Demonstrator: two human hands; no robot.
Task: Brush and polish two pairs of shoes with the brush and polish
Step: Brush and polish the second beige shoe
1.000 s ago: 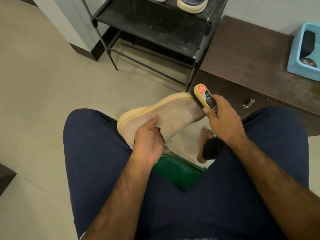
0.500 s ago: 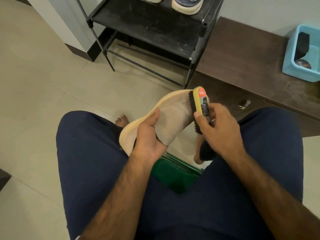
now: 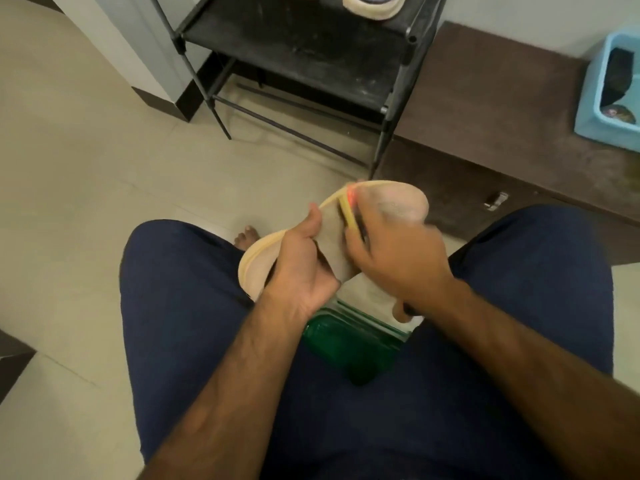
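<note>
Since half a second ago the brush has slid from the toe end of the shoe back along its side, and now lies just beside the left thumb. The right hand has come with it, so that the two hands nearly meet over the lap.

The right hand is curled round the brush from above, knuckles up and wrist bent a little. Only the yellow back and a red patch of the brush show past the fingers. Its bristles are pressed against the beige upper. This hand and the brush are blurred.

The left hand grips the shoe at its middle, thumb laid up along the upper and fingers wrapped underneath, out of sight. The shoe lies on its side, with its heel to the left of this hand and its toe ahead of the right hand. Both forearms reach forward over the dark blue trousers.

Below the hands, between the thighs, is a green plastic object. Well ahead of the hands stands a black shoe rack, and to the right of it a brown cabinet bears a blue tub.
</note>
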